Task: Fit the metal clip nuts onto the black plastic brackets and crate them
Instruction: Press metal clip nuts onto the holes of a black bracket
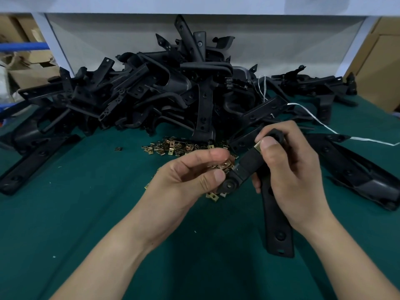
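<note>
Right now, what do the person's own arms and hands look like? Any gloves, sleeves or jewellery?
Both arms come up from the bottom of the head view and are bare as far as the picture shows: no sleeves. The left hand and the right hand wear no gloves. No rings, watch, wristband or bracelet show on the fingers or wrists. The thumbnails are short and unpainted. No tape, markings or bandages are visible.

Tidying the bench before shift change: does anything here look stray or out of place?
Yes. A white plastic string trails out of the black bracket pile across the green mat, and one clip nut lies apart, left of the clip nut heap.
</note>
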Available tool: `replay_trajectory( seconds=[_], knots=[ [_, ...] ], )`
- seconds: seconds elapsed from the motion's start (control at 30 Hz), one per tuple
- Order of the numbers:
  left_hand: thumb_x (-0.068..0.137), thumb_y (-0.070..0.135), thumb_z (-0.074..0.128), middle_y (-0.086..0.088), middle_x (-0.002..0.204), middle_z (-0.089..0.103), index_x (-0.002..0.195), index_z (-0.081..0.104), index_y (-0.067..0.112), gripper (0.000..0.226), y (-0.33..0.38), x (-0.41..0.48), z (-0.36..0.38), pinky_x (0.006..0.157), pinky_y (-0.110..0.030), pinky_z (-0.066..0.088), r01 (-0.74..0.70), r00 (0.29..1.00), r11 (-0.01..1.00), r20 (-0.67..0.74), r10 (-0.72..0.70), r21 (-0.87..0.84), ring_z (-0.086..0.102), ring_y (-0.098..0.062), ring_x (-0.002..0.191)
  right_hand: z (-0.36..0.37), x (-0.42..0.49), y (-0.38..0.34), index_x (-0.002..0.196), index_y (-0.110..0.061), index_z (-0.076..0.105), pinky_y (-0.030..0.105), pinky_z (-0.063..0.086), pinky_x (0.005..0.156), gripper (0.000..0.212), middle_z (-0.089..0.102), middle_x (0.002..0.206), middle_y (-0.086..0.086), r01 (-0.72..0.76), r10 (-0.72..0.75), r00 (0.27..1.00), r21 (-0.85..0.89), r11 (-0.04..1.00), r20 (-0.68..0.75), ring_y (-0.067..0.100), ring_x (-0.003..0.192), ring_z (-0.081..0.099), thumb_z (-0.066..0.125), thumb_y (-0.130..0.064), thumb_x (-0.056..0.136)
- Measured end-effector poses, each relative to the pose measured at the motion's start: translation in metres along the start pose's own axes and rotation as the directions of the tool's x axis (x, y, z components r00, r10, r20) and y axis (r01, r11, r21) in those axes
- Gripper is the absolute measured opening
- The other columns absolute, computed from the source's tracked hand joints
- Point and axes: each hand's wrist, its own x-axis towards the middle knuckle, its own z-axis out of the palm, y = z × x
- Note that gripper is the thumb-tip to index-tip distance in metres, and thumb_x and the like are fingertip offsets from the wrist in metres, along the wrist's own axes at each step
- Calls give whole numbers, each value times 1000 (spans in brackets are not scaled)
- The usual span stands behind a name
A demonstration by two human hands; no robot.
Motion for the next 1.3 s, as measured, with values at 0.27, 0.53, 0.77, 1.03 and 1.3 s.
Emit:
replay_trajectory(
  seconds=[0.27,0.53,0.77,1.03,1.3],
  knots=[
    [84,37,75,1,89,73,97,79,25,18,-1,-1,7,77,-26,54,-39,996,992,-76,49,122,66,-13,83,1,-1,0,93,-28,54,27,43,40,8,55,72,-2,14,-15,1000,-27,1000,-19,22,44,53,50,-30,100],
    [84,38,70,-3,91,70,93,78,14,27,-8,-1,17,67,-23,53,-10,992,1000,-127,13,25,62,-10,78,3,-3,3,94,-33,54,27,45,42,6,56,73,4,15,-16,1000,-59,998,-4,20,44,55,52,-34,99],
    [80,36,68,-2,88,71,90,75,12,27,-8,-1,22,65,-22,54,-24,988,999,-151,19,-26,62,-9,77,5,-2,3,93,-31,55,27,44,41,7,56,70,-3,-10,10,1000,-49,999,-2,20,44,54,52,-34,99],
    [88,34,67,0,88,71,86,75,19,18,-10,-1,25,69,-25,54,-37,987,999,-154,41,28,63,-8,79,7,-4,5,91,-31,54,25,44,42,10,55,68,2,-66,67,998,-48,997,11,20,45,55,53,-38,98],
    [84,37,67,-13,88,70,83,73,10,27,-16,-2,26,68,-25,55,-81,968,994,-232,97,79,62,-16,77,14,-9,10,91,-26,52,34,47,41,17,54,64,1,-118,114,993,-98,988,-43,21,46,54,56,-41,99]
  ],
)
